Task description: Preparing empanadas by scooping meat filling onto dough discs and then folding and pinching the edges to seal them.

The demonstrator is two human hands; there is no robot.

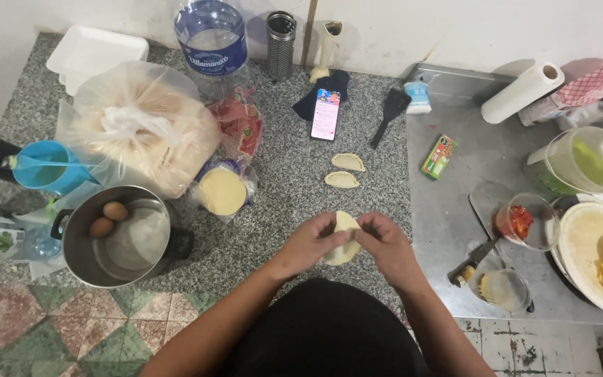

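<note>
Soft, even indoor light fills the scene, moderately bright and slightly warm, with no hard beam. Shadows are faint: a soft one sits under the steel cooking pot [121,237] and behind the white paper towel roll [523,92] against the wall. The grey metal surface [455,230] on the right gives a dull sheen, and the lit screen of the upright phone [326,114] stands out as a bright spot. Wide-angle bending curves the edges, stretching the patterned tile floor [50,328] in the lower corners. Focus is fair at the centre; detail is soft and a little grainy, and the dark clothing at the bottom shows almost no texture.
</note>
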